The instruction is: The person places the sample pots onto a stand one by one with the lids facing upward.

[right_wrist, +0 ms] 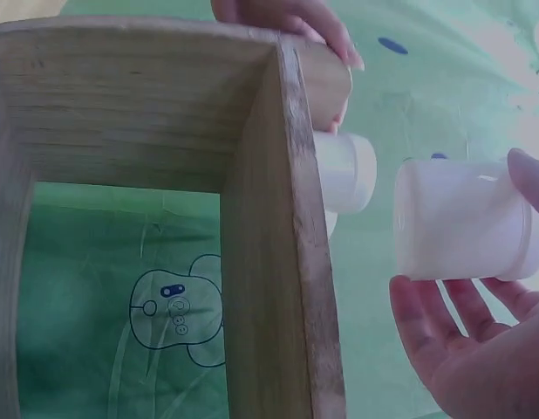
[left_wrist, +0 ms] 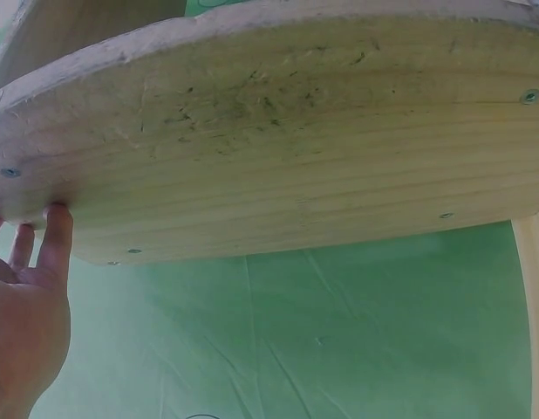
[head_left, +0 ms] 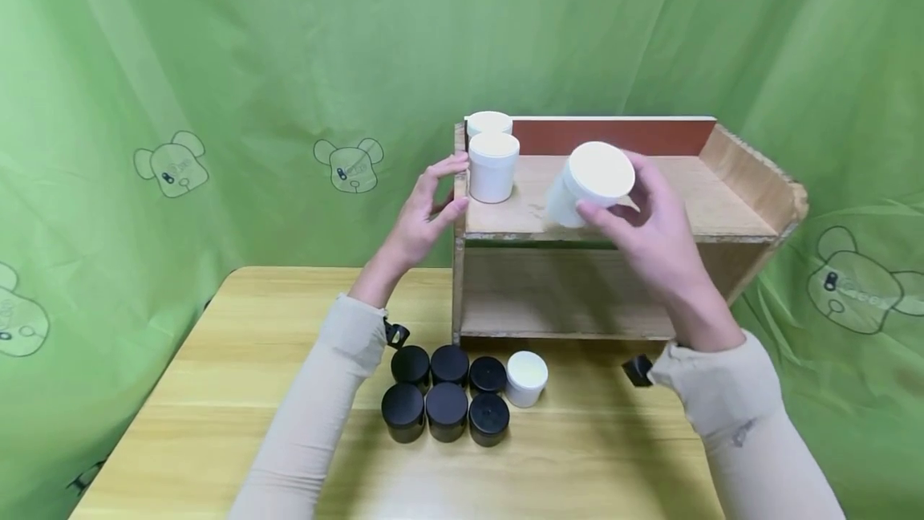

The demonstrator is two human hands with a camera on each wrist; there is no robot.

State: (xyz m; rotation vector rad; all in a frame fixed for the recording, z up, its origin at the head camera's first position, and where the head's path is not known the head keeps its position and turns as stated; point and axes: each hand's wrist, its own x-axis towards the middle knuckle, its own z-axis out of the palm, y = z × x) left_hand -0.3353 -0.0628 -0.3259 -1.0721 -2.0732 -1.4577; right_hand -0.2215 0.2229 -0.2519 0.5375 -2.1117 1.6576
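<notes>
The white lidded jar [head_left: 601, 175], held above the front part of the shelf unit's upper board [head_left: 671, 195] and clear of it, looks like moulded plastic: probably light, stiff-walled and hard to break, though its smooth side could slip in dry fingers. The best hold is likely across the round body just below the lid, thumb opposite the fingers. It is a squat, straight-sided cylinder, plain white, with a flat lid slightly wider than the body; it leans, its base toward the left (whether anything is inside cannot be told). The right hand [head_left: 660, 235] has it pinched, thumb on one side and fingers on the other. The left hand [head_left: 422, 219] is well apart from the right, fingers extended against the wooden side panel [head_left: 459, 279]. Just inside that panel two matching white jars [head_left: 494, 171] stand upright, one behind the other. Below, on the wooden table [head_left: 289, 359], six black-lidded jars [head_left: 447, 408] form two rows of three, with another white jar [head_left: 526, 379] beside the back row's right end. Behind hangs a green curtain [head_left: 253, 62] printed with mouse heads.
</notes>
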